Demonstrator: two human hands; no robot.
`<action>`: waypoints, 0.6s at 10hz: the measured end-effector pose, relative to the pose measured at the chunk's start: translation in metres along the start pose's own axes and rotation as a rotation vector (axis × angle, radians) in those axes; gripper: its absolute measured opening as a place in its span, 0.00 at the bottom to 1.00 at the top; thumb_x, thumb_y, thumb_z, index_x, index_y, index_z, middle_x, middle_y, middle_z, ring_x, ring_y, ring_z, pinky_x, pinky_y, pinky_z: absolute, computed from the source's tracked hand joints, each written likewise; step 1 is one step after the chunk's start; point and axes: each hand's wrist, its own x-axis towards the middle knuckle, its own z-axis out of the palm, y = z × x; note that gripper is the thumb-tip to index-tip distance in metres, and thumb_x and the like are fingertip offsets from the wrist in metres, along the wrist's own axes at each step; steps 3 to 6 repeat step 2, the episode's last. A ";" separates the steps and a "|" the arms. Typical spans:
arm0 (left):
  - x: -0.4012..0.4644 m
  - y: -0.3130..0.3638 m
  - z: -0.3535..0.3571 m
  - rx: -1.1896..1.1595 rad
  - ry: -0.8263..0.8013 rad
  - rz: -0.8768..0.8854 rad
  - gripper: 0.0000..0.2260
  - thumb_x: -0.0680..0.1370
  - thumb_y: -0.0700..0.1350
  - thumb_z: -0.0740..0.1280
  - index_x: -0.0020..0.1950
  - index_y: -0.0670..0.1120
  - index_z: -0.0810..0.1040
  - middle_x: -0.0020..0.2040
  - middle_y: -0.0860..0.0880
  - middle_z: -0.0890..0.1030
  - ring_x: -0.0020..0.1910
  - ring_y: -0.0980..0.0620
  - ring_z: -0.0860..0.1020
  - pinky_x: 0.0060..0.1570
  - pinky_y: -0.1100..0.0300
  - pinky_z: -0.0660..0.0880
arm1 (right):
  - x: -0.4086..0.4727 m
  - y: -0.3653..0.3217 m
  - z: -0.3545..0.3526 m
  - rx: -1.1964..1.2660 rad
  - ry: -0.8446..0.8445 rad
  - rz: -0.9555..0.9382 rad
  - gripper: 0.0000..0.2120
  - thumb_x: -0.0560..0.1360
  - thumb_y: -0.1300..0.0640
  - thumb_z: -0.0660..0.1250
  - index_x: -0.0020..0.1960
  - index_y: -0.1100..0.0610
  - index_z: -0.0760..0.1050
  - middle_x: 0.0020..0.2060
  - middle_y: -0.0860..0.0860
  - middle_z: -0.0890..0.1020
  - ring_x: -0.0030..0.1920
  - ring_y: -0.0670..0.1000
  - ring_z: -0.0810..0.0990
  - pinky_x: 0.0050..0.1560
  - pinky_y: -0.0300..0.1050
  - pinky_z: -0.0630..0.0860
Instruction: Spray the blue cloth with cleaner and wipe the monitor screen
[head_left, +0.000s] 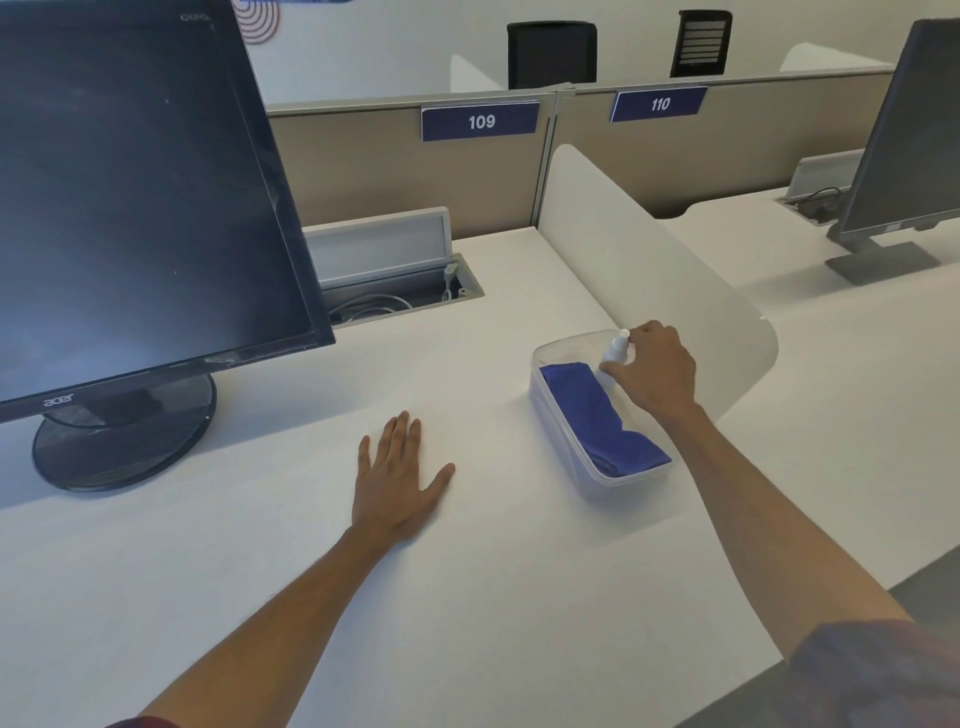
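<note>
A clear plastic tub (556, 421) sits on the white desk to the right of centre. Inside it lies a folded blue cloth (597, 421), and at its far end stands a small white spray bottle (616, 349). My right hand (652, 371) reaches into the tub's far end, with thumb and fingers closed around the bottle. My left hand (397, 480) lies flat on the desk, fingers spread, holding nothing. The black Acer monitor (135, 197) fills the upper left, its dark screen switched off, on a round base (124, 441).
An open cable hatch (395, 270) with white cables sits behind the monitor. A curved white divider (660, 270) rises right behind the tub. A second monitor (904, 145) stands on the neighbouring desk at right. Partition panels carry signs 109 and 110.
</note>
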 end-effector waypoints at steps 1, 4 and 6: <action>0.000 -0.002 0.000 0.019 -0.005 0.001 0.36 0.77 0.67 0.46 0.79 0.46 0.49 0.80 0.50 0.48 0.79 0.53 0.44 0.76 0.48 0.40 | 0.003 0.000 0.001 0.011 0.018 0.019 0.19 0.70 0.49 0.75 0.53 0.62 0.79 0.55 0.56 0.76 0.54 0.58 0.76 0.49 0.53 0.74; 0.001 0.000 0.000 0.004 0.002 0.001 0.36 0.77 0.67 0.46 0.79 0.47 0.49 0.80 0.50 0.48 0.79 0.53 0.44 0.76 0.48 0.40 | 0.006 0.000 -0.003 0.073 0.033 0.126 0.24 0.67 0.47 0.77 0.57 0.60 0.79 0.57 0.55 0.75 0.56 0.57 0.75 0.50 0.53 0.75; 0.001 0.000 0.000 0.004 0.002 0.001 0.36 0.77 0.67 0.46 0.79 0.47 0.49 0.80 0.50 0.48 0.79 0.53 0.44 0.76 0.48 0.40 | 0.006 0.000 -0.003 0.073 0.033 0.126 0.24 0.67 0.47 0.77 0.57 0.60 0.79 0.57 0.55 0.75 0.56 0.57 0.75 0.50 0.53 0.75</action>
